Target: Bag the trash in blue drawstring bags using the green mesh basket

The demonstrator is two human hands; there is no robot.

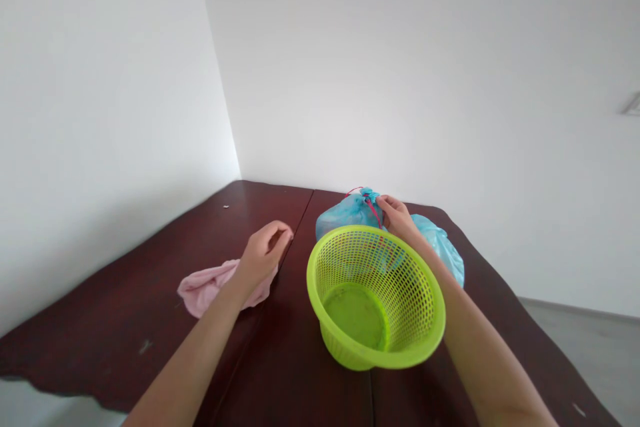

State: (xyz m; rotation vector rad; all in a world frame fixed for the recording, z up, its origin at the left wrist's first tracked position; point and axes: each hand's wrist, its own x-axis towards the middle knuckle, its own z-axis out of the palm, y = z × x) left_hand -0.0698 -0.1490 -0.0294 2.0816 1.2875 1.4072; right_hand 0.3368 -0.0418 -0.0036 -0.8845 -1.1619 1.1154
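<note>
A lime-green plastic basket [395,347] stands on the dark wooden table [300,373], with nothing inside. Behind it lies a light blue plastic bag [345,213] tied at the top with a red string [371,203]. My right hand [397,217] reaches over the basket's far rim, its fingers pinched on the bag's tied neck. My left hand [265,253] rests to the left with curled fingers on a crumpled pink cloth [205,287] lying on the table.
White walls meet in a corner behind the table. A seam runs down the table's middle between hand and basket. The table's right edge drops to a grey floor [590,340]. A small white speck [226,206] lies far left.
</note>
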